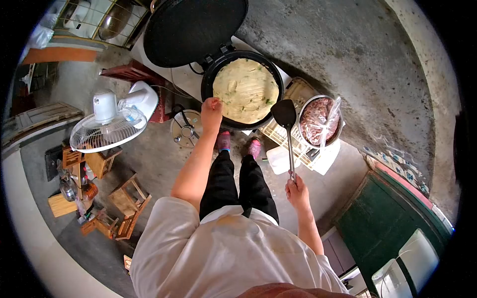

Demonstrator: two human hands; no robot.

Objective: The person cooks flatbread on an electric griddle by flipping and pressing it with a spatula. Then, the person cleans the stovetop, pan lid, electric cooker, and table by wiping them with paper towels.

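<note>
1. the right hand [297, 192] is wrapped around the end of the handle of a spatula [285, 113], whose black blade points away from the body.
2. the left hand [211, 106] has its fingers curled in at the left edge of the flatbread [246, 91]; whether they pinch the dough or only rest beside it, i cannot tell.
3. the flatbread, pale and flecked with green, lies flat in the round black pan [205, 82], covering most of its base.
4. the pan's black lid [196, 30] stands open on its hinge at the far side.
5. the spatula blade is just beside the pan's right rim, between it and a metal bowl [301, 130].
6. that bowl holds reddish minced meat [312, 110], partly covered by clear plastic [325, 124].
7. under the bowl is a cream slatted rack [273, 133].
8. farther out, left of the pan, is a white fan [107, 126]; wooden stools [130, 201] are on the floor beyond.
</note>
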